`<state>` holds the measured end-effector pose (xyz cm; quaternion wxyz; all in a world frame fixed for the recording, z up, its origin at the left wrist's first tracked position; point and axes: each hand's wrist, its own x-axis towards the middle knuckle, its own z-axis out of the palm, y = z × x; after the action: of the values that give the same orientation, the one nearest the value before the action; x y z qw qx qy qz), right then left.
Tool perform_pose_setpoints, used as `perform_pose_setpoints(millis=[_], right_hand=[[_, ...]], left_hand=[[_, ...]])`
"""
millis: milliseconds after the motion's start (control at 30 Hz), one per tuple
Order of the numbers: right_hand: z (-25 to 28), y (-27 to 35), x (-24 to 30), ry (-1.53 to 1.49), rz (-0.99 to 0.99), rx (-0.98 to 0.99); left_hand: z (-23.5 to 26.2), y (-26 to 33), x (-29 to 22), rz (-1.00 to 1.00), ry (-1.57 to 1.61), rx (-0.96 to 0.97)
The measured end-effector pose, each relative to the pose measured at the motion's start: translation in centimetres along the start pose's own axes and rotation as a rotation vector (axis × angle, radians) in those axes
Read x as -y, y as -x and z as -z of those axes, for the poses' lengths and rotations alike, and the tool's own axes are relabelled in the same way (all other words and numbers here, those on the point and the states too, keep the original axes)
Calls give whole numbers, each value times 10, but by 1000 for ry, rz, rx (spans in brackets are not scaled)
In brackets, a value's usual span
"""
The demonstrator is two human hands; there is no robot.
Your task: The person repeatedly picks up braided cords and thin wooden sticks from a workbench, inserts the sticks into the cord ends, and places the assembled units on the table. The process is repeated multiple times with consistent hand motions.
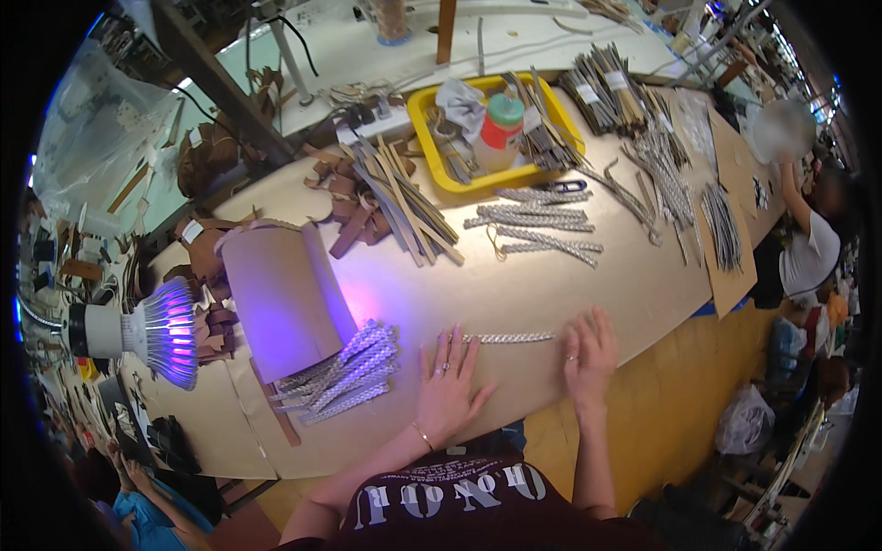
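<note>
Both hands flat and open on the tabletop (643, 285), gripping nothing. Left hand (447, 386) pressing fingertips onto one end of a silver braided strip (508, 338), probably to keep it straight and pinned; right hand (590, 354) spread just past the other end. Just left, a heap of like strips (354, 372) under a curved card hood (285, 298), lit violet by a lamp (152, 332) (likely set there for curing, judging by the glow). Farther off, more strips laid out (537, 225) and a yellow tray (432, 156) of tools. Tray contents crowded, hard to make out; far edges bent and cut off.
</note>
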<state>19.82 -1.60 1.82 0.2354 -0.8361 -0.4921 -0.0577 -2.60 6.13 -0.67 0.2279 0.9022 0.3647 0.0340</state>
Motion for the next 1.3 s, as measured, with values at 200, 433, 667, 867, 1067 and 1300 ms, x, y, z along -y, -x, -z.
perform_pose_setpoints(millis=[200,433,667,867,1067,1300], right_hand=[[1,-109,39,-156,143,-223],[-34,-237,55,-95,35,-164],[-59,-268,38,285,84,1],[-46,-287,7,167,-15,92],[-43,-298,0,199,-27,142],[-45,-299,0,320,251,88]], left_hand=[[-8,4,6,-39,20,-69],[-10,4,9,-37,89,-134],[-7,2,9,-80,105,-149],[-7,2,9,-83,129,-128],[2,0,5,-124,110,-111],[28,-65,-20,-460,5,-127]])
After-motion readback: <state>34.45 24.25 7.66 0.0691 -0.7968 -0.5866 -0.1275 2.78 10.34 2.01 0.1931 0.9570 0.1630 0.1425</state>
